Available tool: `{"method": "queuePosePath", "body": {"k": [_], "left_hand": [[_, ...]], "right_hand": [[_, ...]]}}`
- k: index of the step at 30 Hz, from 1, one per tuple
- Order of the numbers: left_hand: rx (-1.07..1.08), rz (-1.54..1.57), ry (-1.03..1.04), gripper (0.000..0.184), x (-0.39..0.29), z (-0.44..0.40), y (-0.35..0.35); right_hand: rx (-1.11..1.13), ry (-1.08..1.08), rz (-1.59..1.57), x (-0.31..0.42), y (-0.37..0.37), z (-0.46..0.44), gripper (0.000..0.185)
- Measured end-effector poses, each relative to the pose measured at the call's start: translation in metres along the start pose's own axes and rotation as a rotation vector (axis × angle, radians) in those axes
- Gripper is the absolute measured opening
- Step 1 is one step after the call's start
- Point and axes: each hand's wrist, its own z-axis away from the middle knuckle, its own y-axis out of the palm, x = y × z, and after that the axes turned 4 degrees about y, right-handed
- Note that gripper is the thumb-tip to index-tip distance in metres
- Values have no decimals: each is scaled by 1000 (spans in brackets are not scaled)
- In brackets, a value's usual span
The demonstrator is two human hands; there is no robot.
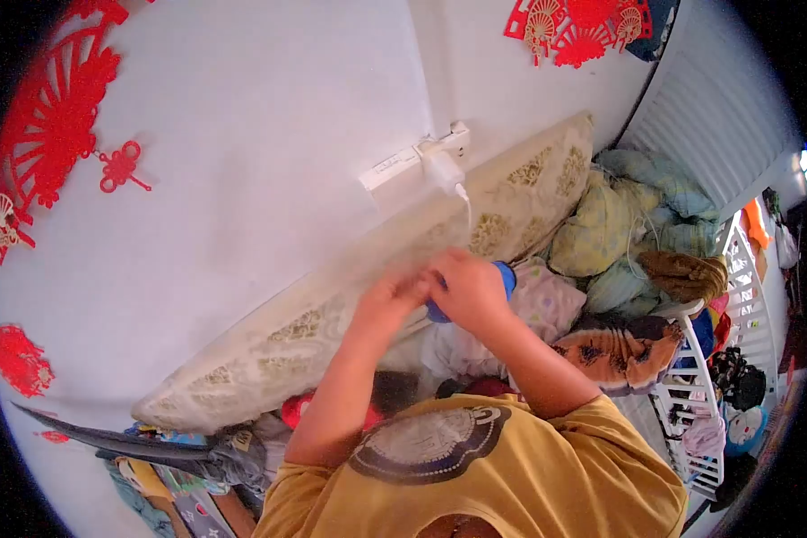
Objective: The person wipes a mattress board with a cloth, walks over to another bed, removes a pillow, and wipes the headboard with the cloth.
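My right hand [471, 289] is closed around a blue thing [508, 280], mostly hidden behind the hand; its kind cannot be made out. My left hand [391, 300] is close against the right one, fingers bent inward and a little blurred, meeting near the right fingertips. Whatever those left fingers pinch is hidden. Both hands are held out in front of my chest, over the bed. Below and beyond them lies a pale patterned cloth [547, 300].
A cream padded headboard [305, 325] leans along the wall. Above it, a charger [441, 170] with a white cable sits in a power strip [393, 170]. Rumpled bedding [601, 224], a brown patterned cloth [614, 352] and a white rack [704, 403] are at the right.
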Motion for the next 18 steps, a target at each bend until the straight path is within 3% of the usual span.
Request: {"method": "queuePosePath", "body": {"k": [3,5,8,11,12,15,16,18], "left_hand": [[-76,-226,-101,33,-20,8,7],[-124,-186,-79,33,28,-4,-11],[-165,-42,-112,31,46,4,-20],[-228,120,-172,29,55,24,-29],[-258,170,-196,29,61,33,-34],[-389,298,-233,30,94,63,-55],[-407,367,-215,31,114,75,-67],[-476,408,-235,29,137,100,-87]], "right_hand": [[59,11,88,0,6,4,21],[135,29,86,7,8,9,24],[225,71,-161,4,13,20,34],[175,514,-676,-52,67,39,36],[197,826,-1022,-44,56,39,46],[355,1122,-1739,-34,64,50,51],[428,1114,-1829,-32,75,60,48],[417,1091,-1634,-24,95,65,46]]}}
